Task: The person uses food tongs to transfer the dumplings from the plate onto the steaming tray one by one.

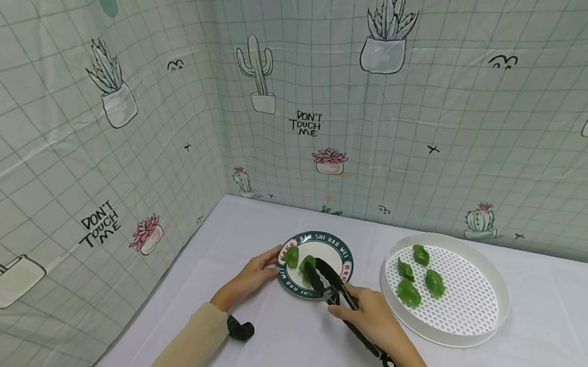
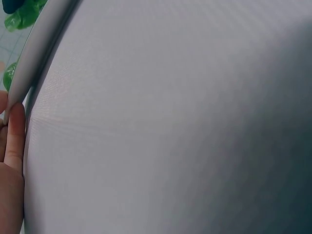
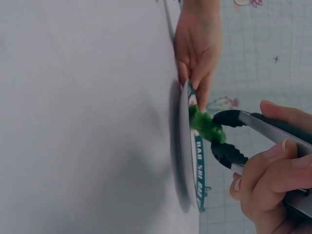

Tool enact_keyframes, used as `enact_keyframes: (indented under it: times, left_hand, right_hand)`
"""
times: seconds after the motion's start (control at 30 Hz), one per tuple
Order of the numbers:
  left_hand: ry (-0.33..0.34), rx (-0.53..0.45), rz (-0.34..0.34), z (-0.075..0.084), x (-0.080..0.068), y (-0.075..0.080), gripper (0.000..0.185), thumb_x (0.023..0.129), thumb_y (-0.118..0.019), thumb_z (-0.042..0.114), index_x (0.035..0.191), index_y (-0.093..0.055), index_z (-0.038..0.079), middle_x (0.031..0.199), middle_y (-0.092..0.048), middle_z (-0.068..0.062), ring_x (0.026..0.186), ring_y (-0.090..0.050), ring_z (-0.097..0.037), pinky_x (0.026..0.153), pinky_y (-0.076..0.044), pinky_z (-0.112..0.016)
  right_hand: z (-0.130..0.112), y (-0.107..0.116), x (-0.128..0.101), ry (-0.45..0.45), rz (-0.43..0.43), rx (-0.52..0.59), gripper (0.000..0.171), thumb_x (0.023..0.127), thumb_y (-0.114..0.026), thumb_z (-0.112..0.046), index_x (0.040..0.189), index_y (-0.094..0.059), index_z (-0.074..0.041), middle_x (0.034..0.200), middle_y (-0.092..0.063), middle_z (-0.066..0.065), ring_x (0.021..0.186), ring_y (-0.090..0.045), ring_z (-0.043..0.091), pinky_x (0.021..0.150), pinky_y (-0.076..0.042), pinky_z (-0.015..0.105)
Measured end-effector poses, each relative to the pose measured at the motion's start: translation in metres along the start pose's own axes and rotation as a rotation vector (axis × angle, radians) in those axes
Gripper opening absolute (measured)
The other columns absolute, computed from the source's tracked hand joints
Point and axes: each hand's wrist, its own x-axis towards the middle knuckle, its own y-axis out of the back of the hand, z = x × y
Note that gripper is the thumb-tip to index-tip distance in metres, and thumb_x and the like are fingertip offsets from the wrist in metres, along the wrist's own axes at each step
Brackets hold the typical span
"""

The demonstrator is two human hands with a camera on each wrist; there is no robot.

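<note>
A round plate with a dark green lettered rim sits on the white table. My left hand holds its left edge, thumb over the rim and fingers beneath, as the left wrist view partly shows. Two green pepper pieces lie on it: one pepper piece near the left rim, another pepper piece by the middle. Black-tipped kitchen tongs are gripped in my right hand. In the right wrist view, the tong tips stand on either side of a pepper piece over the plate.
To the right stands a large round white tray with a perforated base. Several green pepper pieces lie on its left half. A patterned cloth wall rises behind the table and along its left side.
</note>
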Motion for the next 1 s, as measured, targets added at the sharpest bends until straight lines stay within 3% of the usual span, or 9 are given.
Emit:
enact_keyframes:
  times: [0.3,0.4,0.57,0.67,0.73,0.83,1.0]
  left_hand:
    - [0.053,0.013,-0.003,-0.001,-0.001,0.002,0.060,0.101,-0.051,0.004,0.156,-0.027,0.001,0.155,-0.037,-0.020,0.143,-0.034,-0.034,0.117,-0.025,-0.050]
    - [0.054,0.015,-0.009,-0.002,-0.001,0.002,0.060,0.101,-0.052,0.004,0.156,-0.027,0.001,0.156,-0.036,-0.020,0.144,-0.031,-0.034,0.117,-0.023,-0.050]
    - [0.047,0.013,-0.006,-0.002,-0.001,0.002,0.061,0.099,-0.053,0.003,0.155,-0.029,0.000,0.154,-0.038,-0.021,0.145,-0.029,-0.034,0.119,-0.020,-0.049]
    - [0.032,0.004,-0.006,-0.003,-0.001,0.002,0.060,0.099,-0.053,0.002,0.154,-0.029,-0.002,0.152,-0.040,-0.024,0.143,-0.033,-0.036,0.118,-0.021,-0.049]
    - [0.030,0.005,-0.006,-0.003,-0.001,0.002,0.060,0.099,-0.052,0.001,0.154,-0.029,-0.003,0.151,-0.041,-0.024,0.142,-0.034,-0.037,0.118,-0.021,-0.049]
    - [0.036,0.012,-0.007,-0.003,-0.001,0.002,0.060,0.100,-0.052,0.002,0.155,-0.028,-0.002,0.152,-0.040,-0.023,0.144,-0.030,-0.036,0.118,-0.020,-0.050]
    - [0.061,0.016,-0.007,-0.003,0.000,0.001,0.061,0.100,-0.052,0.004,0.156,-0.028,0.001,0.156,-0.035,-0.019,0.147,-0.025,-0.033,0.119,-0.019,-0.049]
  right_hand:
    - [0.004,0.023,-0.010,0.023,0.046,0.001,0.074,0.089,-0.073,-0.039,0.138,-0.051,0.012,0.065,-0.042,0.000,0.059,-0.033,0.013,0.048,-0.035,0.026]
    - [0.005,0.030,-0.015,0.014,0.061,-0.012,0.075,0.089,-0.074,-0.038,0.137,-0.050,0.014,0.063,-0.041,0.000,0.056,-0.030,0.012,0.047,-0.034,0.025]
    - [0.007,0.042,-0.023,-0.012,0.073,-0.038,0.073,0.090,-0.073,-0.038,0.137,-0.050,0.013,0.069,-0.050,0.004,0.061,-0.036,0.014,0.052,-0.038,0.028]
    - [0.010,0.049,-0.028,-0.022,0.083,-0.050,0.073,0.091,-0.072,-0.038,0.138,-0.049,0.013,0.080,-0.061,0.015,0.071,-0.049,0.022,0.061,-0.045,0.033]
    - [0.012,0.054,-0.031,-0.021,0.095,-0.074,0.074,0.092,-0.071,-0.040,0.139,-0.049,0.013,0.099,-0.067,0.025,0.087,-0.059,0.030,0.072,-0.052,0.041]
    - [0.015,0.062,-0.035,-0.025,0.112,-0.108,0.075,0.092,-0.070,-0.041,0.139,-0.048,0.013,0.120,-0.064,0.030,0.101,-0.060,0.033,0.078,-0.052,0.045]
    - [0.022,0.078,-0.040,-0.033,0.144,-0.150,0.076,0.093,-0.069,-0.041,0.138,-0.047,0.015,0.132,-0.054,0.035,0.104,-0.057,0.037,0.076,-0.049,0.044]
